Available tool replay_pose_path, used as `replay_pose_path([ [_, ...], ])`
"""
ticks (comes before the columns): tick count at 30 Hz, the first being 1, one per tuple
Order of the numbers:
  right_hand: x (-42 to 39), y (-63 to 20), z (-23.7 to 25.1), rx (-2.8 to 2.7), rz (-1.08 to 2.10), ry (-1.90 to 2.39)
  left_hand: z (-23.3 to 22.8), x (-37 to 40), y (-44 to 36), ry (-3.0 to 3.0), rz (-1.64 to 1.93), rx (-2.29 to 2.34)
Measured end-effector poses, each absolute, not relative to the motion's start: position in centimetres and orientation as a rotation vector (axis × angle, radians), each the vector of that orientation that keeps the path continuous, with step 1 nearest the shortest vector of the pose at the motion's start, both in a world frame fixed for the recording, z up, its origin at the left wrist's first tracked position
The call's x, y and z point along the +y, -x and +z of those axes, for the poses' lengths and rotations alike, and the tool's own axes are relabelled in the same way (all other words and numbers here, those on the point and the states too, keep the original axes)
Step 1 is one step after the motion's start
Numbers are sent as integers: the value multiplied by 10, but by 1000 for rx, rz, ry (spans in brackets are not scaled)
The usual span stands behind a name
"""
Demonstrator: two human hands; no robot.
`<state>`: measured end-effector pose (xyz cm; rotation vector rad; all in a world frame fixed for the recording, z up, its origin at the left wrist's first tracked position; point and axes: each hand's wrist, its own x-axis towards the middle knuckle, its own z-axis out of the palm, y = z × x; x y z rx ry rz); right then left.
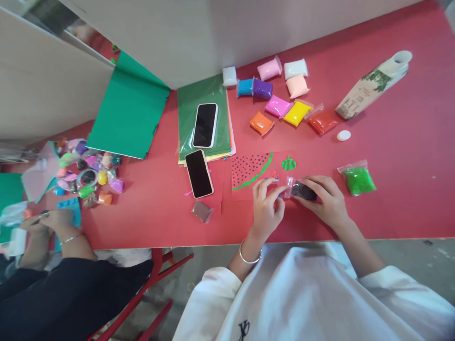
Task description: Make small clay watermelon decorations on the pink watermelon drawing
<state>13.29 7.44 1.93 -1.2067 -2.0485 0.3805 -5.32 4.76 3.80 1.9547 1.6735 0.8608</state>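
At table edge | right hand (325,201) covers black clay bag (302,191) | contents unclear

Red table (408,199), clay packets (296,112), phones (199,173)

A craft classroom: clay packets (295,112) and coloured paper (130,111) on a red table (398,199).

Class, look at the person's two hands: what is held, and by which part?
A small packet of black clay: right hand wraps its body, left hand pinches its left end.
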Motion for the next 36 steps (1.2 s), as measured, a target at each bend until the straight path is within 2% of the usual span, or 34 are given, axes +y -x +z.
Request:
replay_pose_path([
  [8, 75, -122, 22, -2079, 399, 1117, 36, 40, 60, -1788, 953, 1551],
  [17, 72, -121, 23, -2116, 384, 1053, 44, 43, 70, -1722, 902, 1636],
  [26, 74, -122, 22, -2135, 435, 981, 41, 44, 76, -1578, 840, 1361],
  [31, 74, -118, 23, -2078, 517, 1166, 41, 36, 71, -1465, 868, 1411],
  [36, 69, -112, 23, -2065, 739, 1342, 41, 34, 70, -1447, 884, 1416],
])
